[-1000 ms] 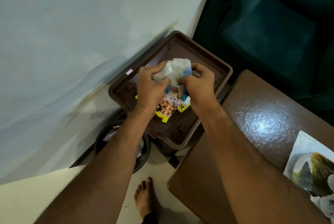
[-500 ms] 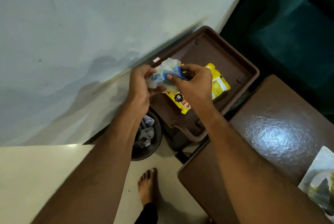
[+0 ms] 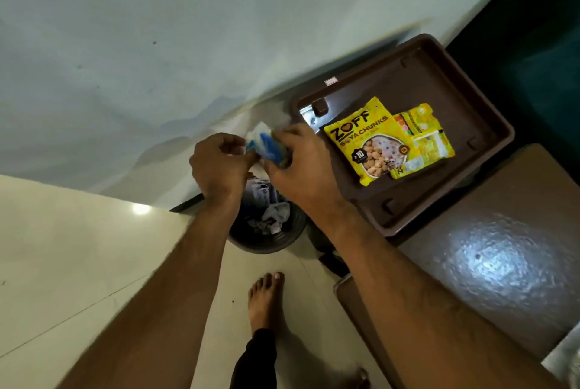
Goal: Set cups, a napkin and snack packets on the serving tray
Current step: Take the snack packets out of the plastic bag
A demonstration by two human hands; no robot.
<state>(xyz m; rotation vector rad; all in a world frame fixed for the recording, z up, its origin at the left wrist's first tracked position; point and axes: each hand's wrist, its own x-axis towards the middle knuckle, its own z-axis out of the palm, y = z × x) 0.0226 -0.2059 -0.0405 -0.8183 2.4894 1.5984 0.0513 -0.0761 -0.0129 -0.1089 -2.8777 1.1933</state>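
Note:
A brown serving tray (image 3: 489, 125) stands at the upper right, close to the wall. Two yellow snack packets lie in it: a soya chunks packet (image 3: 367, 140) and a second one (image 3: 426, 134) partly under its right side. My left hand (image 3: 219, 165) and my right hand (image 3: 301, 162) are together, left of the tray and above a bin. Both grip a crumpled white and blue wrapper (image 3: 263, 147). Most of the wrapper is hidden by my fingers.
A dark round waste bin (image 3: 266, 225) with crumpled paper in it stands on the floor below my hands. A glossy brown table (image 3: 502, 263) fills the lower right. A dark green sofa (image 3: 533, 43) is at the upper right. My bare foot (image 3: 263, 300) is on the tiled floor.
My hands have carried the crumpled wrapper leftwards off the tray to above the waste bin. Both yellow packets now show fully in the tray.

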